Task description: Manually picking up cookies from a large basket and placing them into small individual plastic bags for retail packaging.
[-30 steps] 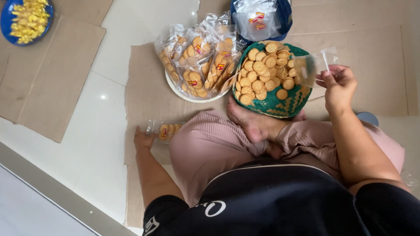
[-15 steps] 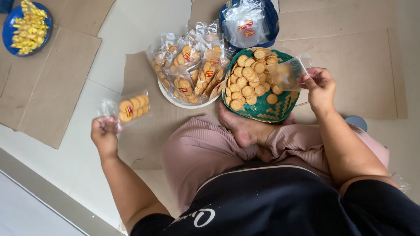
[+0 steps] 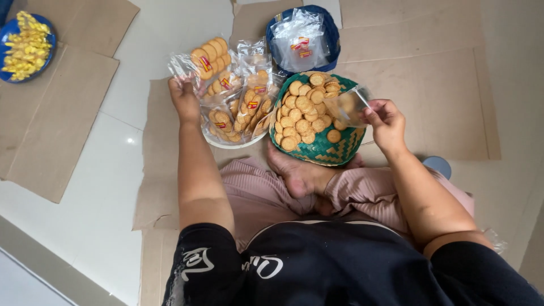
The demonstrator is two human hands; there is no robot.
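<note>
Clear plastic packet of round golden biscuits [image 3: 208, 56] sits pinched in my left hand [image 3: 184, 97], held above the white plate heaped with filled biscuit packets [image 3: 235, 107]. My right hand [image 3: 385, 122] grips an empty clear plastic bag [image 3: 348, 106] over the green woven basket [image 3: 323, 150] of loose round biscuits [image 3: 303, 107]. Beyond lie a blue bowl of empty bags [image 3: 331, 34], brown cardboard sheets [image 3: 430, 85] on the floor, and a blue dish of yellow snacks [image 3: 25, 45] far left.

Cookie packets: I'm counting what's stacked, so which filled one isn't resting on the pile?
The filled cookie packet pinched in the left hand, raised over the white plate; the others lie heaped on that plate.
</note>
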